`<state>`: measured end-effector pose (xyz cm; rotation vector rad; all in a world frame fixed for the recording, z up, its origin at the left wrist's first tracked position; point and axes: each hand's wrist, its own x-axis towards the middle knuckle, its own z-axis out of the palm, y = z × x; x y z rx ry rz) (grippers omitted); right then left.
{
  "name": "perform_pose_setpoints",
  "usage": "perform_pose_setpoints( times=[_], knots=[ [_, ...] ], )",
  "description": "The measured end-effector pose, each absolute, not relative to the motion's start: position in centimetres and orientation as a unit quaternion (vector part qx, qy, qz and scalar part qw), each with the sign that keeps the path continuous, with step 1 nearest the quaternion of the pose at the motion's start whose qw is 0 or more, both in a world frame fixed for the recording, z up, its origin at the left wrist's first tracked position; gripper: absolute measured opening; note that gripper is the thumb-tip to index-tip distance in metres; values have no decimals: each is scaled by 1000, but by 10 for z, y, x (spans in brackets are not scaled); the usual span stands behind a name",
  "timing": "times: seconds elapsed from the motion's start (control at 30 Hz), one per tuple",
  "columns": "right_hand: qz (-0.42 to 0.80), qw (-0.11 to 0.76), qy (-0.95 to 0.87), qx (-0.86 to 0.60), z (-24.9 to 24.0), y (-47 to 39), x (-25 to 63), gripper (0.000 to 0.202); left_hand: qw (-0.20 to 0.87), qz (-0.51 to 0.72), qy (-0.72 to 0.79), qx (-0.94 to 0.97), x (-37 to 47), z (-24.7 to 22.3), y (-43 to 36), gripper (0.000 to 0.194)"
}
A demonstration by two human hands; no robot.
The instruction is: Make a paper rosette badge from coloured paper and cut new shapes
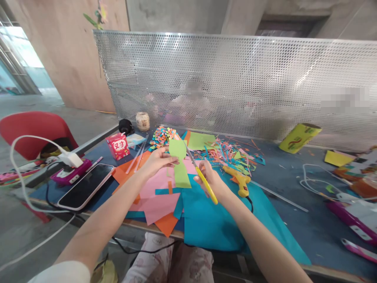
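The left hand [161,160] pinches thin, flat lime-green paper [177,148] above the counter [279,179], and the right hand [213,181] grips yellow-handled scissors [207,188], slim metal blades right by its edge! Below, smooth pink [150,192], orange [166,224] and blue sheets [212,216] overlap; farther out, a hard yellow glue gun [244,189], tangled paper shreds [231,152] and a frilly multicoloured bundle [163,136].

Phone [86,186] lies nr purple pwr strip [65,177].
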<state>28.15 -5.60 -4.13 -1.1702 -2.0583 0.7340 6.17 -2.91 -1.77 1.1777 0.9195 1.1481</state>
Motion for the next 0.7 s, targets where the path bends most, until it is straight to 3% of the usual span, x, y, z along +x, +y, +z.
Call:
perform_pose_setpoints(
  times=[0.7],
  knots=[
    [300,324,-773,-456,-37,-59,281,32,537,500,397,552,58,-22,-25,42]
  ],
)
